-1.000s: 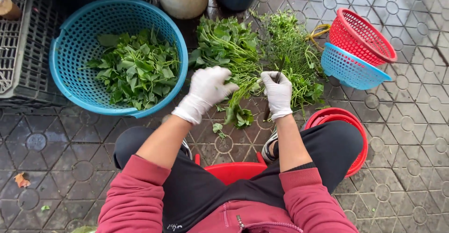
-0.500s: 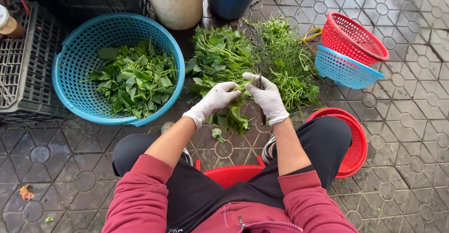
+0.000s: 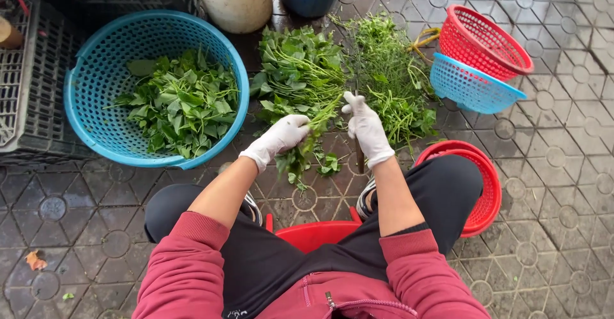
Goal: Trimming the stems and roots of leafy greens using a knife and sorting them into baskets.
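Leafy stem [image 3: 320,115] was pinched in the gloved left hand [image 3: 281,136], its long axis running up-right toward the gloved right hand [image 3: 366,127] — which was closed around a thin stalk, just beside. Both hovered over the greens pile [image 3: 300,69] on paving; blue basket [image 3: 96,69] lay left. No labels were visible.

No packages, labels, signs or screens show anywhere in the head view.
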